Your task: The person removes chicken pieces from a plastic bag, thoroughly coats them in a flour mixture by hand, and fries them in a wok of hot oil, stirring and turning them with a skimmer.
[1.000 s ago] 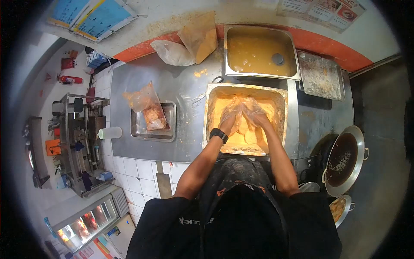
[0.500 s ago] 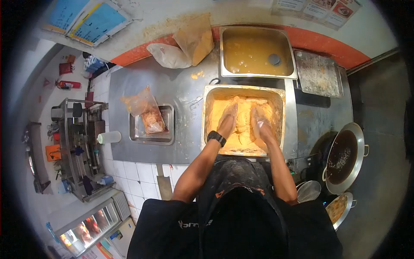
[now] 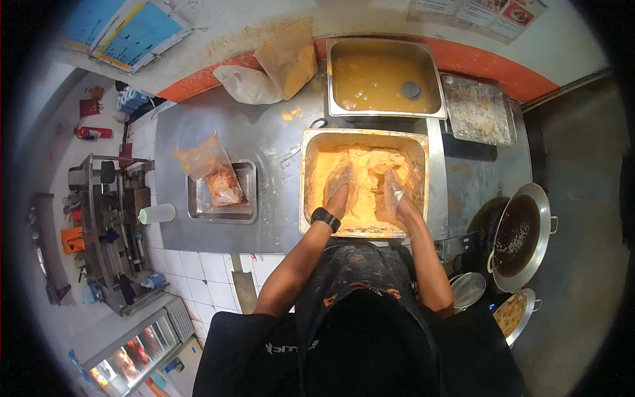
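Note:
A deep metal pan (image 3: 428,173) in front of me holds yellow-orange breading flour (image 3: 360,213). Both my hands are inside it, in clear plastic gloves. My left hand (image 3: 340,188) lies on the flour on the left side, fingers stretched out and their tips partly covered. On the right, my right hand (image 3: 395,193) has its fingers bent against a flour-coated piece (image 3: 385,164), which seems lifted a little above a dark gap. What is inside the coating cannot be made out.
Behind stands a pan of cloudy yellow liquid (image 3: 383,73). At left, a steel tray (image 3: 250,210) holds a bag of raw meat (image 3: 223,185) near a squeeze bottle (image 3: 157,213). Plastic bags (image 3: 248,85) lean at the wall. Woks of dark oil (image 3: 519,235) and fried food (image 3: 512,316) stand right.
My left hand has drawn slightly back toward me in the flour. The right hand's fingers have bent in at a coated piece, and flour has shifted. The whole view has moved a little.

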{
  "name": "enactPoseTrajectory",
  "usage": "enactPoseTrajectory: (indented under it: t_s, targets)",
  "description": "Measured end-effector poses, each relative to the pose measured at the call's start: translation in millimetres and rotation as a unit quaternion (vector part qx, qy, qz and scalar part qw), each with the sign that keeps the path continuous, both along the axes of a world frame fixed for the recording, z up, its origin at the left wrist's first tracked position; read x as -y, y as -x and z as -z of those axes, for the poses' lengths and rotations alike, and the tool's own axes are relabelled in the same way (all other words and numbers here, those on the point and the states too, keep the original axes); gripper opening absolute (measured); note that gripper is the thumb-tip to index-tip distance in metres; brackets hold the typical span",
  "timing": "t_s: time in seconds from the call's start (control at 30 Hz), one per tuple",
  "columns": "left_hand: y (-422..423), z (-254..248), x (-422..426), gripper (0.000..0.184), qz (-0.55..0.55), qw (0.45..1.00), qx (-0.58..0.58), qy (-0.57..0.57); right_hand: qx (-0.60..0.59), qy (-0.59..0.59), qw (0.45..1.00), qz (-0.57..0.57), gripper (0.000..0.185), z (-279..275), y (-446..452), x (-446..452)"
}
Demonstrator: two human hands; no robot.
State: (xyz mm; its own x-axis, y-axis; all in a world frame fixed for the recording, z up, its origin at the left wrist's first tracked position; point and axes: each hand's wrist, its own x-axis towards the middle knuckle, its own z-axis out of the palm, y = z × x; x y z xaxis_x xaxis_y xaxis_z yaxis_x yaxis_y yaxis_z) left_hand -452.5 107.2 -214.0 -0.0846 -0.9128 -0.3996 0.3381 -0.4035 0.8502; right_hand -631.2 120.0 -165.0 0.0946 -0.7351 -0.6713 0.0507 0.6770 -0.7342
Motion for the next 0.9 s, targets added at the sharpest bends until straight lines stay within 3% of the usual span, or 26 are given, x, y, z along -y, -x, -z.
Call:
enactPoseTrajectory:
  t_s: [0.03, 0.1, 0.17, 0.23, 0.27, 0.3, 0.33, 0.4, 0.43, 0.47, 0.53, 0.6, 0.67, 0.7, 0.8, 0.9]
  targets:
    - [-3, 3, -2, 0.044, -0.003, 1.0, 0.0, -0.001, -0.129, -0.039, 0.989, -0.06, 0.078, -18, 0, 2]
    - [-8, 10, -6, 0.044, -0.01, 0.994, 0.096, -0.059, -0.172, -0.021, 0.981, -0.09, 0.077, 11, 6, -5]
    - [-4, 24, -6, 0.038, -0.007, 0.993, 0.108, -0.047, -0.215, -0.004, 0.969, -0.117, 0.077, 13, 1, -6]
    - [5, 40, -9, 0.033, -0.003, 0.992, 0.122, -0.035, -0.044, 0.004, 0.996, -0.075, 0.08, 15, -19, -5]
    - [10, 44, -10, 0.032, 0.0, 0.98, 0.196, -0.03, -0.042, 0.004, 0.996, -0.072, 0.08, 24, -24, -7]
    - [12, 49, -6, 0.031, 0.0, 0.963, 0.269, -0.022, 0.038, 0.011, 0.999, -0.004, 0.081, 31, -30, -6]
    - [7, 44, -2, 0.031, -0.003, 0.963, 0.27, -0.019, 0.118, 0.016, 0.991, 0.062, 0.081, 37, -34, -3]
    - [-8, 28, -6, 0.028, 0.035, 0.993, 0.109, -0.039, 0.098, 0.012, 0.992, 0.084, 0.08, 15, -28, -2]
    - [-12, 24, -6, 0.025, -0.011, 0.991, -0.084, -0.1, 0.101, -0.006, 0.987, 0.126, 0.081, 14, -21, 0]
    - [-18, 30, -5, 0.025, -0.011, 0.991, -0.083, -0.104, 0.103, -0.026, 0.98, 0.17, 0.083, 10, -17, -1]
    - [-28, 48, 7, 0.024, -0.008, 0.996, 0.059, -0.07, -0.074, -0.039, 0.991, 0.107, 0.088, -75, -27, 4]
    - [-22, 34, 18, 0.033, 0.005, 0.988, 0.149, -0.034, -0.329, 0.022, 0.943, -0.049, 0.078, -30, -14, 26]
    - [7, 9, 27, 0.043, -0.073, 0.984, 0.16, 0.039, -0.317, 0.073, 0.945, -0.018, 0.073, 29, -23, 44]
    - [11, 14, 33, 0.055, -0.021, 0.98, 0.192, 0.051, -0.305, 0.124, 0.944, 0.013, 0.069, 44, -25, 49]
    - [19, -37, 41, 0.06, 0.054, 0.99, 0.129, 0.006, -0.283, 0.124, 0.951, -0.031, 0.067, 33, -25, 59]
    - [11, -42, 50, 0.059, 0.074, 0.99, 0.116, -0.005, -0.144, 0.153, 0.977, -0.036, 0.068, 8, -16, 51]
